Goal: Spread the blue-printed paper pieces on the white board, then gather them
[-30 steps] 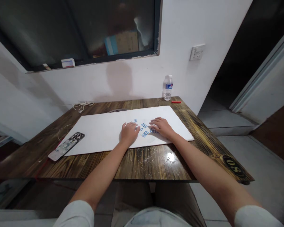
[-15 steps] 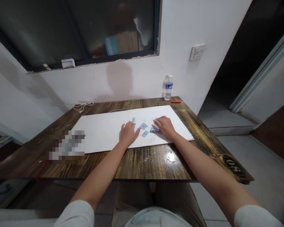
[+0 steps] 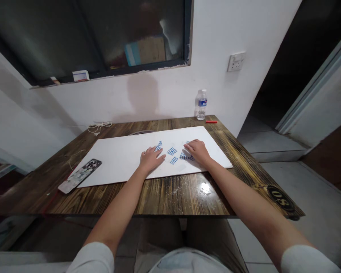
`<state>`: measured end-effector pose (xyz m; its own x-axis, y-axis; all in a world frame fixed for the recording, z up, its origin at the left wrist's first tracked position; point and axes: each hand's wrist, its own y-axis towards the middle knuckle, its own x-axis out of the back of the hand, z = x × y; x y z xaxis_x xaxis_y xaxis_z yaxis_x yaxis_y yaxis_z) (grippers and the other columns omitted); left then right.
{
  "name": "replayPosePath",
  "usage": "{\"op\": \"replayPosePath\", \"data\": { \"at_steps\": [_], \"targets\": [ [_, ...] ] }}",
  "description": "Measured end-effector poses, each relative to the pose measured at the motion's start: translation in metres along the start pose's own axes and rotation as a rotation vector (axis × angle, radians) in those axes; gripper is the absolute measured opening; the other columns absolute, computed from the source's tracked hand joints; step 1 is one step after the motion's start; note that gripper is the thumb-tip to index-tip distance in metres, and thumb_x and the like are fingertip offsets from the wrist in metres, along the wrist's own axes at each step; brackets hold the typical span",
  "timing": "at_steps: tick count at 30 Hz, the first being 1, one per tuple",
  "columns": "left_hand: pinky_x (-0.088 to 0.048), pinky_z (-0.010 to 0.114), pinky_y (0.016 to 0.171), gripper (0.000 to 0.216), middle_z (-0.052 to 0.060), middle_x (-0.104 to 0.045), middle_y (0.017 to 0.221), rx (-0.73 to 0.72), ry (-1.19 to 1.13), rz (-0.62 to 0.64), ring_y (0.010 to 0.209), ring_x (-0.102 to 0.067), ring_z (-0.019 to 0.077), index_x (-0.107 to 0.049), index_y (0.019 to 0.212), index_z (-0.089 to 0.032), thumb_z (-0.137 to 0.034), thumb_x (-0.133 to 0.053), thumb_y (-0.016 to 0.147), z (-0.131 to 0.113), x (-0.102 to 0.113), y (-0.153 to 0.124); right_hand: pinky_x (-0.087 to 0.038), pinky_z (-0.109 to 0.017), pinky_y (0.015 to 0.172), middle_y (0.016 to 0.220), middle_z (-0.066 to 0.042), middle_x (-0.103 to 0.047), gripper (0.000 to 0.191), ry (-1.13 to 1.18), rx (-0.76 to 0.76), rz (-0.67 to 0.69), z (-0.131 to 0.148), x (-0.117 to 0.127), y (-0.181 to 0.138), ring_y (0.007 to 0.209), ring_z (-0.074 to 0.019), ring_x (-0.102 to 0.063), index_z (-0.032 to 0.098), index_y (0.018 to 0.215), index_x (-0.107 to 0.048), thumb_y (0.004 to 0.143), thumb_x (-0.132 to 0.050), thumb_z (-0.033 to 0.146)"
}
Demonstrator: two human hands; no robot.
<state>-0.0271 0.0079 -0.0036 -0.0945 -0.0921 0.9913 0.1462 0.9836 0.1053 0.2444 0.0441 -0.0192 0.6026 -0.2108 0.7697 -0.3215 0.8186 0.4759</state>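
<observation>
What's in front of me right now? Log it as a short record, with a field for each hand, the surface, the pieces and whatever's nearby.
Left hand: fingertips at a blue-lined piece; grip unclear
Right hand: fingers curled over more pieces, partly hiding them
Left hand position: palm down
Surface: white board on wooden table
Between hands: several blue-lined pieces, lying flat
Board's left end: phone
Far edge: upright bottle, red stick, pale cable
</observation>
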Motion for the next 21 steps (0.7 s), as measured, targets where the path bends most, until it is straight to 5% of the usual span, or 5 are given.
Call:
{"op": "replayPosePath", "data": {
  "at_steps": [4, 10, 14, 21],
  "targets": [
    [-0.022, 0.056, 0.112, 0.058, 0.003, -0.033, 0.157, -0.017, -0.015, -0.015, 0.144, -0.025, 0.0334, -0.051, 0.139, -0.035, -0.064, -0.039, 0.090, -0.002, 0.000, 0.000, -0.036, -0.037, 0.084, 0.089, -0.008, -0.074, 0.046, -0.014, -0.003, -0.009, 0.000, 0.000, 0.000, 0.092, -0.0246, -0.057, 0.020, 0.087, -0.075, 0.099, -0.037, 0.044],
    [-0.027, 0.050, 0.110, 0.040, 0.003, -0.064, 0.130, -0.027, -0.065, -0.116, 0.130, -0.045, 0.0289, -0.066, 0.121, -0.031, -0.049, -0.045, 0.092, -0.009, 0.008, -0.001, -0.038, -0.037, 0.085, 0.088, -0.008, -0.073, 0.046, 0.011, -0.012, -0.004, -0.001, -0.001, 0.001, 0.092, -0.0249, -0.058, 0.021, 0.087, -0.075, 0.099, -0.038, 0.045],
    [-0.035, 0.043, 0.106, 0.037, 0.006, -0.067, 0.124, -0.029, -0.077, -0.224, 0.120, -0.053, 0.0260, -0.068, 0.119, -0.025, -0.039, -0.048, 0.091, -0.009, 0.010, -0.002, -0.038, -0.039, 0.086, 0.090, -0.010, -0.073, 0.049, 0.027, -0.021, 0.009, -0.001, -0.001, 0.001, 0.094, -0.0262, -0.058, 0.021, 0.090, -0.076, 0.098, -0.035, 0.047],
    [-0.039, 0.041, 0.105, 0.029, 0.001, -0.068, 0.124, -0.039, -0.129, -0.157, 0.120, -0.056, 0.0238, -0.075, 0.090, -0.027, -0.040, -0.049, 0.090, 0.001, 0.006, 0.003, -0.037, -0.040, 0.087, 0.091, -0.009, -0.073, 0.047, 0.032, -0.025, 0.014, 0.001, 0.001, 0.001, 0.094, -0.0263, -0.058, 0.021, 0.088, -0.075, 0.098, -0.036, 0.046]
  ]
}}
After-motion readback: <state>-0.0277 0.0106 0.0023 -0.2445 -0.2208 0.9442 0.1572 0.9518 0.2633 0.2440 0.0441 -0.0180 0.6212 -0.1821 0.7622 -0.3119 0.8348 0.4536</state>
